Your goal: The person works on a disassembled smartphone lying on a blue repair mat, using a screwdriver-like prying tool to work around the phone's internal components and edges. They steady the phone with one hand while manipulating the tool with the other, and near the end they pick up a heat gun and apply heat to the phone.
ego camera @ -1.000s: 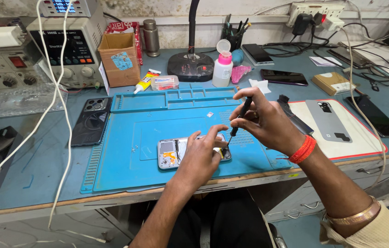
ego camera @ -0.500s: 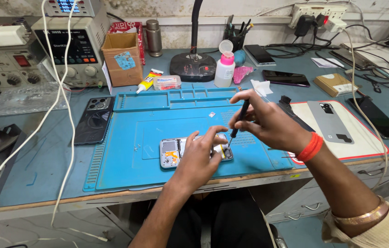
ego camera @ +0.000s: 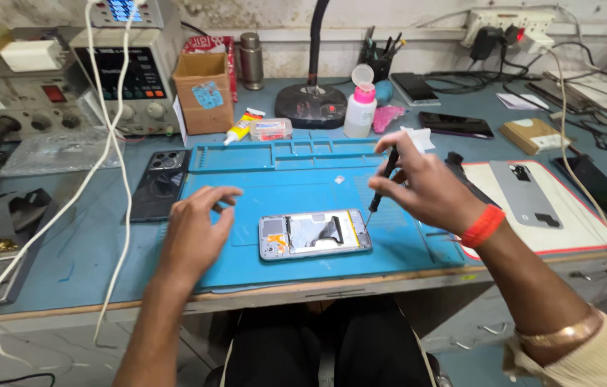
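Right hand [ego camera: 425, 190] is pinching a screwdriver [ego camera: 383, 179] over the opened phone [ego camera: 314, 233], left hand [ego camera: 192, 229] is hovering open and empty beside it; mid-unscrewing, tip needs seating on a screw.

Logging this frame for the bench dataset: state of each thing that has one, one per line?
opened phone: back off, insides exposed, flat on blue mat
screwdriver: held in right hand, tip down by the phone's right edge
left hand: empty, fingers spread, above the mat, off the phone
white bottle: upright, cap flipped open
dark phone: flat, camera side up
power supply: display lit
cardboard box: open
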Motion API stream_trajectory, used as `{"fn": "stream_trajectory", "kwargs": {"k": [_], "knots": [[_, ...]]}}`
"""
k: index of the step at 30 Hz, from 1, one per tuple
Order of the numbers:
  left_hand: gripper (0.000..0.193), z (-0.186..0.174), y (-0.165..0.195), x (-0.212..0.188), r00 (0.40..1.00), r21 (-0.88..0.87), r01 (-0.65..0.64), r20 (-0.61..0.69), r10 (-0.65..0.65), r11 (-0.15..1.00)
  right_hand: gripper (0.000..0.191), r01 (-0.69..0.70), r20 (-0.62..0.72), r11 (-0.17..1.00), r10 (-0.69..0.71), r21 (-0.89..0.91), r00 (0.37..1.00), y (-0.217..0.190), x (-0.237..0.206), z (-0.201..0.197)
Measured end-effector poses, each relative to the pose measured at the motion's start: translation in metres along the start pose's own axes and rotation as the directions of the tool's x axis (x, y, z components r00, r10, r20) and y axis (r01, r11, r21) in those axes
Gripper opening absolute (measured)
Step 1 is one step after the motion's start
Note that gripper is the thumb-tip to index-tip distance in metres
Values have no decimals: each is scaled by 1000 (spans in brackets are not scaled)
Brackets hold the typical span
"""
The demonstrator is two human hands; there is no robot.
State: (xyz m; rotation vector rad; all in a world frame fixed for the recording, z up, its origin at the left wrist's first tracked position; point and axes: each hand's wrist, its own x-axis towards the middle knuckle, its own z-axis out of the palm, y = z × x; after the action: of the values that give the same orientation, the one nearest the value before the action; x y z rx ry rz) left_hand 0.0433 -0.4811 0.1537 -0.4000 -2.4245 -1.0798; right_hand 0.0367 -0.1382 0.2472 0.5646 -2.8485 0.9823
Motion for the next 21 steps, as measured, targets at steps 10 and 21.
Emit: {"fn": "stream_trajectory", "kwargs": {"k": [10,21], "knots": [[25,-55,-27,-25,951,261,138,236,-202,955,38,62,151,993,-77,104,985,-52,-23,-6],[24,-52,-11,-19,925,352,178,259,-279,919,37,209,66,961,-223,182,972,-52,-32,-14]]}}
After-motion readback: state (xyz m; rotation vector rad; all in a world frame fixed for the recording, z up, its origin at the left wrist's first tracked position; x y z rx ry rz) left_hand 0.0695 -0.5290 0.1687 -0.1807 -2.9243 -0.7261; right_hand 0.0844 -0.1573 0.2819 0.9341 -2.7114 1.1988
